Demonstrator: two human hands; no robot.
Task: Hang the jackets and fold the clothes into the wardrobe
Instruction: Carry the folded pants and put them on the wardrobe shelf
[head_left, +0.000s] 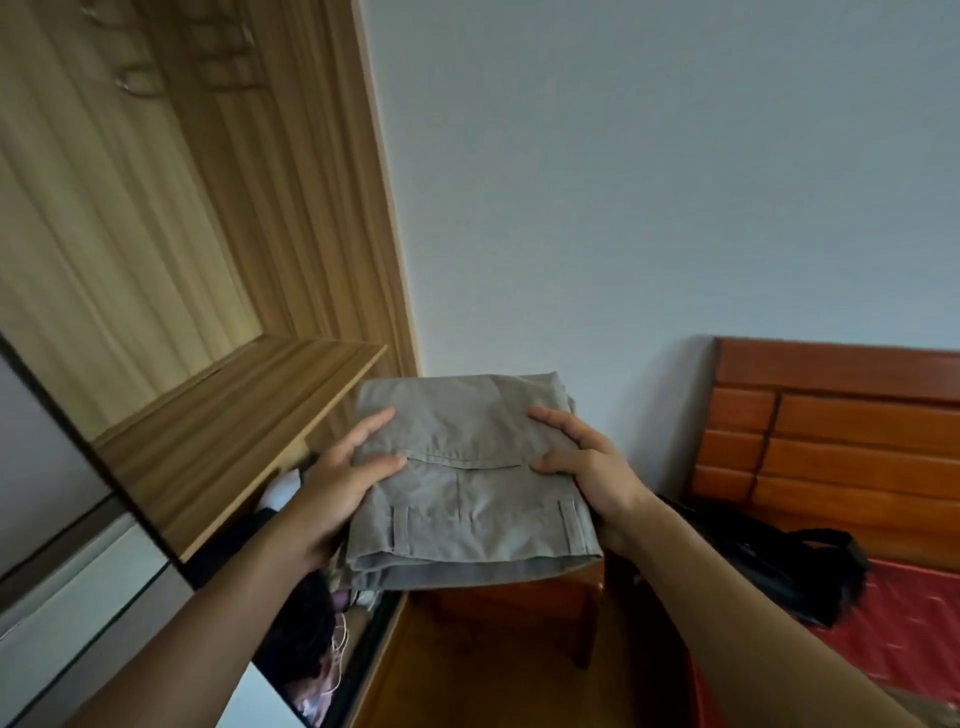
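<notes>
A folded pair of grey trousers (467, 488) is held up in the air in front of me, waistband and belt loops toward me. My left hand (337, 483) grips its left edge, thumb on top. My right hand (587, 467) grips its right edge the same way. The open wooden wardrobe (208, 291) stands to the left, with a bare shelf (234, 441) just left of the trousers. Under that shelf, dark and light clothes (311, 618) lie piled in a lower compartment.
A sliding wardrobe door (67, 587) with a dark frame stands at the lower left. A reddish wooden bedside table (519, 592) sits below the trousers. The bed's headboard (831, 441) is at the right, with a red cover (909, 634) and a black garment (795, 577) on it.
</notes>
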